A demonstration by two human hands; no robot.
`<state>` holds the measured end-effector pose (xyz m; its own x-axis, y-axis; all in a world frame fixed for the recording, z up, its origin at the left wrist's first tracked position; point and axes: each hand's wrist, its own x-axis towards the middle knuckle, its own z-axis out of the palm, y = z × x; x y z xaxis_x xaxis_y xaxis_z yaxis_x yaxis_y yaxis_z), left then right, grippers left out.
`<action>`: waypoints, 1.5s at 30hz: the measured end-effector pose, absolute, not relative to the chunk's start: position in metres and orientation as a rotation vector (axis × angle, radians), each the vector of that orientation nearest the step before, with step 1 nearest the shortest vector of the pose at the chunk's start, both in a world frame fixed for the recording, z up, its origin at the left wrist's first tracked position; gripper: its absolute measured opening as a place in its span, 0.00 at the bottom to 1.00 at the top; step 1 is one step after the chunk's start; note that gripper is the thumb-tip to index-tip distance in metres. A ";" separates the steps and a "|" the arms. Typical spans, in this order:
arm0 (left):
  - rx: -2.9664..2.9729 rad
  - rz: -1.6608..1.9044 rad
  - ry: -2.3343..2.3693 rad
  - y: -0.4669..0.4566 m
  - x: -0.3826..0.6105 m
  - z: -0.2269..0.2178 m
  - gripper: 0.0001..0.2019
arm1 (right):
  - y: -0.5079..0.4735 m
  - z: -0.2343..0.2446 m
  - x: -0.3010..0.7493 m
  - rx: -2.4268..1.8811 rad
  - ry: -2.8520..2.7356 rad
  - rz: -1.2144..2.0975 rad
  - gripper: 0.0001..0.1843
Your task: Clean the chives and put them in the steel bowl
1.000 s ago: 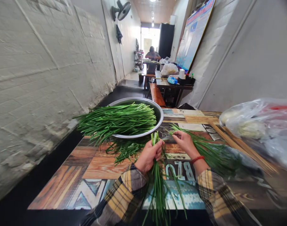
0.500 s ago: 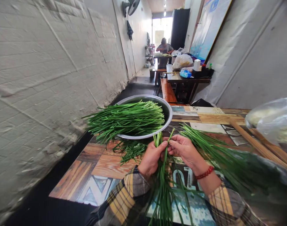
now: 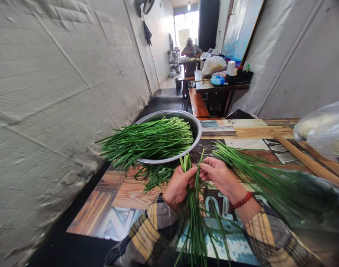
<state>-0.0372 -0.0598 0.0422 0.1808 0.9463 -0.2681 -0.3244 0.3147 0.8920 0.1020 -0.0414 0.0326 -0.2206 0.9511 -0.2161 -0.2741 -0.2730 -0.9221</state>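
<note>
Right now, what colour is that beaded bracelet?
The bracelet is dark red, best seen in the head view.

Likely an eatery, with table (image 3: 206, 86) and bench (image 3: 198, 104)

The left hand (image 3: 177, 185) covers the middle of its bunch of garlic chives (image 3: 194, 222), some leaf tips cut by the bottom edge; the right hand (image 3: 218, 176) masks part of a pinched stalk (image 3: 202, 155). Beyond the left hand, piled chives (image 3: 152, 139) hide the metal bowl's (image 3: 195, 133) left rim. Rightward of the right hand, loose chives (image 3: 247, 167) blur at their leaf ends; farther right, the edge crops a clear plastic bag (image 3: 325, 126).
</note>
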 end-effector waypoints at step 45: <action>0.905 0.861 1.027 -0.063 -0.037 0.040 0.19 | -0.023 0.028 0.130 -1.104 -1.118 1.002 0.19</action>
